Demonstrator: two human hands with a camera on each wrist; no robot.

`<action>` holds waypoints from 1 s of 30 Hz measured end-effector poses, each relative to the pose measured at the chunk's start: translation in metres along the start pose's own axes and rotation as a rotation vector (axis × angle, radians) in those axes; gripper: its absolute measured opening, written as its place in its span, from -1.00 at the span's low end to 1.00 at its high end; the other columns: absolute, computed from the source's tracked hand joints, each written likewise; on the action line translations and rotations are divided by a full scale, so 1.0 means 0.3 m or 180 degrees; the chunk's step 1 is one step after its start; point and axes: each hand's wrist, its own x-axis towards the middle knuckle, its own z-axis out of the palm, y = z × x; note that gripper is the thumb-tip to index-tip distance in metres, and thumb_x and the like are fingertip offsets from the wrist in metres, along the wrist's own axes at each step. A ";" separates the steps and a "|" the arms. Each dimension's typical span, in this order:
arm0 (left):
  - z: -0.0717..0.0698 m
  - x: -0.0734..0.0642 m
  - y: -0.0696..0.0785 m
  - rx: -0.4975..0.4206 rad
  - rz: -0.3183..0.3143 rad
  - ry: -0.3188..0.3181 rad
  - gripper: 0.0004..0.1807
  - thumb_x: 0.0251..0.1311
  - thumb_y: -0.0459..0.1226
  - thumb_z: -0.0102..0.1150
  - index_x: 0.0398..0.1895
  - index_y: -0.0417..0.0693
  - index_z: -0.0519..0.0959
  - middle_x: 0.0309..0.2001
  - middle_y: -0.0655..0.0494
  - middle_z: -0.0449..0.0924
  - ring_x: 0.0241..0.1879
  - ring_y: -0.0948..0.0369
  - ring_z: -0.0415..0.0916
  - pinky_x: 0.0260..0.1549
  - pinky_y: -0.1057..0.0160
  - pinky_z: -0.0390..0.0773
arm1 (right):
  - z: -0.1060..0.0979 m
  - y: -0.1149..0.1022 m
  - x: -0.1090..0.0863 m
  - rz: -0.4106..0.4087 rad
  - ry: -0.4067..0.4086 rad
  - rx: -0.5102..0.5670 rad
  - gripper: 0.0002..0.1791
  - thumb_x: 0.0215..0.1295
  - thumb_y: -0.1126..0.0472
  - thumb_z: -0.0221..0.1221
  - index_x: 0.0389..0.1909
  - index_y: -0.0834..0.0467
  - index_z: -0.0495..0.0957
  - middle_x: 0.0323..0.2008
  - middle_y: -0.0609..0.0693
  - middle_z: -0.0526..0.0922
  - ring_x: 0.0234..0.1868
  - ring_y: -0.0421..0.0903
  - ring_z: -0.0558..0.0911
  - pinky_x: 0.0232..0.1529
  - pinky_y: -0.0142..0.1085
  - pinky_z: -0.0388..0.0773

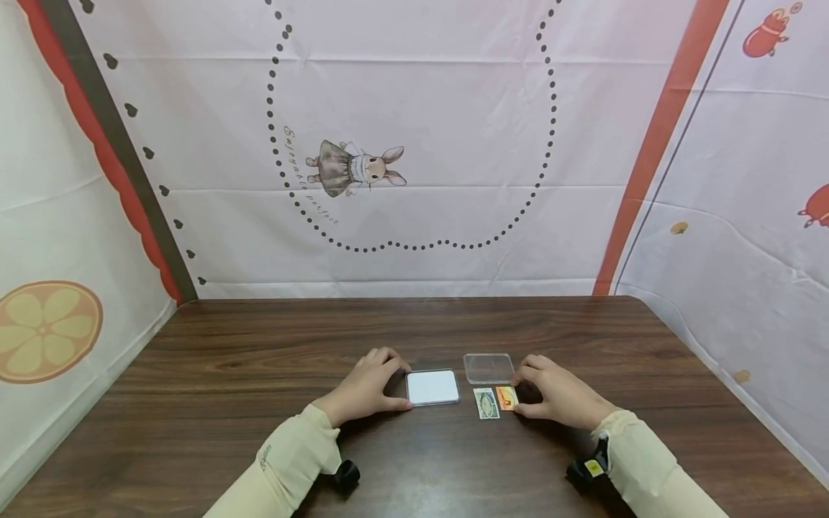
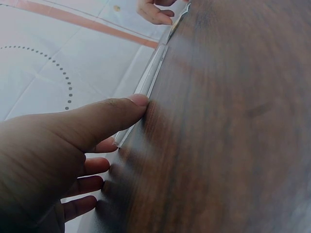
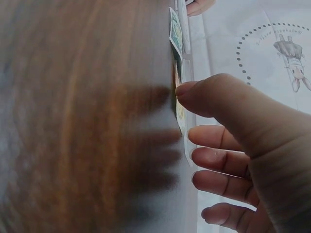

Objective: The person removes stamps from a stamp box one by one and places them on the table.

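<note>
A shallow clear plastic case (image 1: 432, 387) with a white inside lies on the table. My left hand (image 1: 369, 385) grips its left end, thumb (image 2: 138, 100) at the near edge and fingertips at the far corner. To the right, a green-and-white postage stamp (image 1: 486, 403) lies beside an orange-and-yellow one (image 1: 507, 398). My right hand (image 1: 550, 392) holds the orange stamp by its right side, the thumb (image 3: 187, 90) on its near corner and the index finger at its far corner. Just behind the stamps is a clear rectangular lid (image 1: 488, 368), close to the right fingertips.
Everything lies on a dark wood-grain table (image 1: 259, 345). Behind it hangs a white printed cloth (image 1: 453, 144) with a rabbit figure, and similar cloths enclose the left and right sides. Black wrist cameras sit under both cream sleeves (image 1: 304, 446).
</note>
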 end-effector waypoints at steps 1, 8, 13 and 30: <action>0.000 0.000 0.000 0.0003 -0.0001 0.0000 -0.40 -0.09 0.15 0.23 0.00 0.06 0.46 -0.01 0.10 0.37 0.03 0.12 0.27 0.07 0.02 0.24 | 0.000 0.000 0.000 0.0000 -0.0004 0.0003 -0.68 -0.01 -0.05 0.26 -0.26 0.02 0.55 -0.27 -0.14 0.44 -0.28 -0.28 0.41 -0.27 -0.33 0.44; 0.003 0.000 -0.002 0.0013 -0.0001 0.0007 -0.40 -0.10 0.14 0.24 0.00 0.07 0.46 -0.01 0.11 0.37 0.03 0.13 0.28 0.07 0.02 0.25 | 0.002 0.004 0.000 -0.0004 -0.0008 0.0016 -0.69 0.00 -0.05 0.26 -0.26 0.01 0.55 -0.27 -0.15 0.43 -0.28 -0.28 0.41 -0.28 -0.34 0.44; 0.000 -0.001 -0.003 -0.0003 -0.0012 0.0003 -0.40 -0.09 0.14 0.24 0.00 0.07 0.46 -0.01 0.10 0.36 0.02 0.13 0.28 0.06 0.02 0.25 | 0.003 0.001 0.002 0.0002 -0.0016 0.0026 -0.70 0.01 -0.05 0.25 -0.26 0.00 0.55 -0.26 -0.15 0.43 -0.29 -0.28 0.41 -0.29 -0.34 0.44; 0.003 0.000 -0.005 -0.0017 -0.0025 0.0003 -0.40 -0.09 0.14 0.24 0.01 0.08 0.45 0.00 0.10 0.36 0.03 0.13 0.27 0.07 0.02 0.25 | 0.002 0.000 0.004 0.0073 -0.0059 0.0057 -0.71 0.00 -0.04 0.27 -0.27 -0.01 0.55 -0.27 -0.15 0.44 -0.29 -0.28 0.41 -0.27 -0.34 0.44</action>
